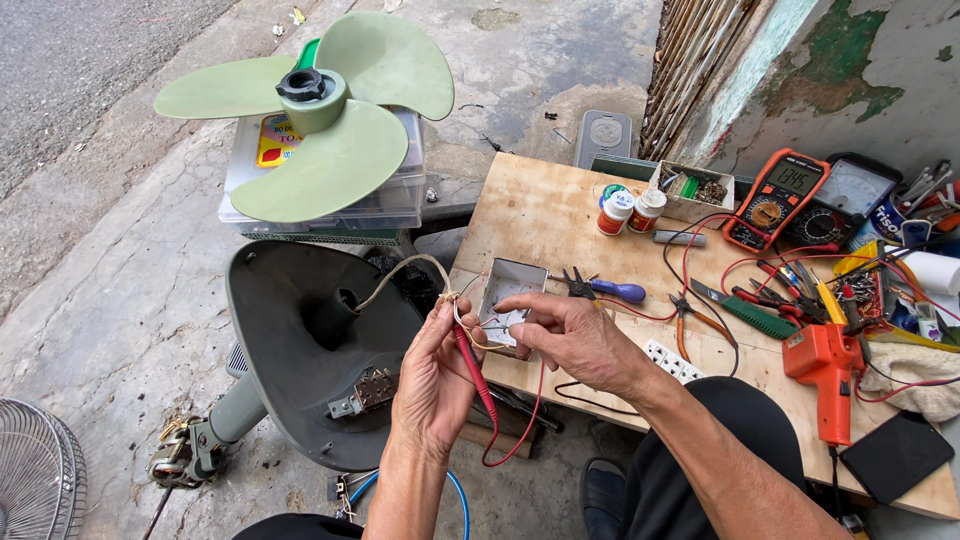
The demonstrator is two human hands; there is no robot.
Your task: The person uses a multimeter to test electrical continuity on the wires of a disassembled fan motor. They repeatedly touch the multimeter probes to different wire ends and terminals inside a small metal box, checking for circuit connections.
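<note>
Wires [452, 300] from the upturned grey fan base [300, 350] rise in a thin, pale bundle to the hands, above the gap between base and plywood bench [540, 215]. Judged light, limp and easily kinked; bare ends fragile, so best pinched on the insulation just behind the tips.

Left hand [432, 385]: fingers curled closed around the red multimeter probe [472, 365], thumb pressing it and the wires against the fingers. Red lead loops down below the hand.

Right hand [575, 340]: thumb and forefinger nearly closed, apparently pinching a wire end; contact too small to confirm.

Left to right otherwise: wire fan guard [35, 465] at lower left; green three-blade fan propeller [320, 110] resting on a clear plastic box [395, 200] with a yellow-and-red label on its lid; two small white jars with red bands [630, 212]; orange multimeter [775, 200], display lit; orange soldering gun [825, 365].
</note>
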